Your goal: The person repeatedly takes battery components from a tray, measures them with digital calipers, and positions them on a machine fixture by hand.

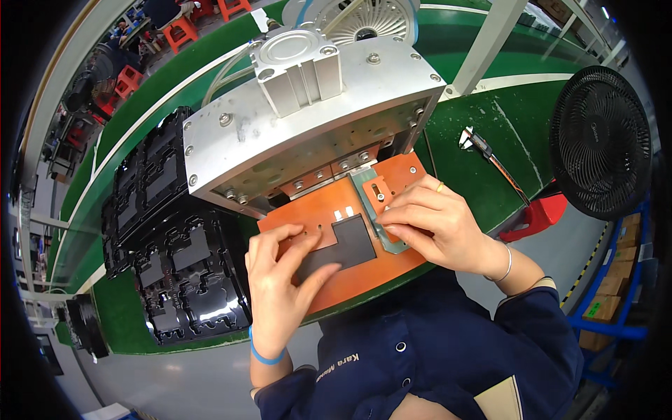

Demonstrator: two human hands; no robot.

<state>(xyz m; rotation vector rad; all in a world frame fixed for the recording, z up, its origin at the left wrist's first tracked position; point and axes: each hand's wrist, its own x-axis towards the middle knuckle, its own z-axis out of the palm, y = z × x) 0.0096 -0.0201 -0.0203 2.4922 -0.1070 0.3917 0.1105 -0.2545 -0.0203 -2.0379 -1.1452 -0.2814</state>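
A flat, dark grey L-shaped piece [355, 243] lies on an orange plate [301, 218], with two small pale tabs at its far edge. My left hand [280, 269] is at the piece's left arm, thumb on the near side and fingers on the far side, curled around it. To the right is a greenish strip [361, 190] carrying a smaller orange block [374, 187] with a slot and screw. My right hand [437, 222] bends over this block with thumb and fingertips drawn together. What those fingertips hold, if anything, is hidden.
A silver metal press [308, 105] with a cylinder on top stands over the plate's far side. Black moulded trays [192, 273] lie at the left. On the green bench at the right are calipers [483, 148]. Beyond are a black fan [602, 143] and a red stool [539, 215].
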